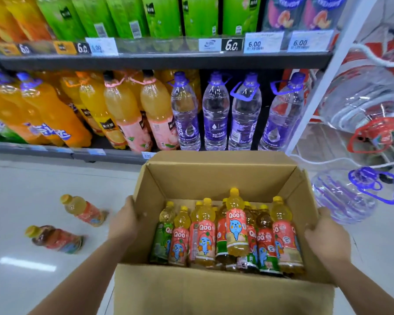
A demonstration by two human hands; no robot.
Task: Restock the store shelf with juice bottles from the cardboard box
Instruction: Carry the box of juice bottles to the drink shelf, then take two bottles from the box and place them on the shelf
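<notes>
An open cardboard box [214,178] fills the lower middle of the head view, held off the floor. My left hand [124,220] grips its left wall and my right hand [325,235] grips its right wall. Inside lie several small juice bottles [236,226] with yellow caps and pink, red or green labels, packed close together. Two more small juice bottles lie on the floor at the left: one with light juice [84,210] and one with dark juice [55,239]. The store shelf [164,59] stands straight ahead.
The lower shelf level holds large orange and peach drink bottles [123,110] and purple-capped water bottles [215,112]. Green cartons [162,17] stand on the level above. Large clear water jugs [350,196] are stacked at the right, beside a white shelf post [316,92]. Glossy white floor lies at the left.
</notes>
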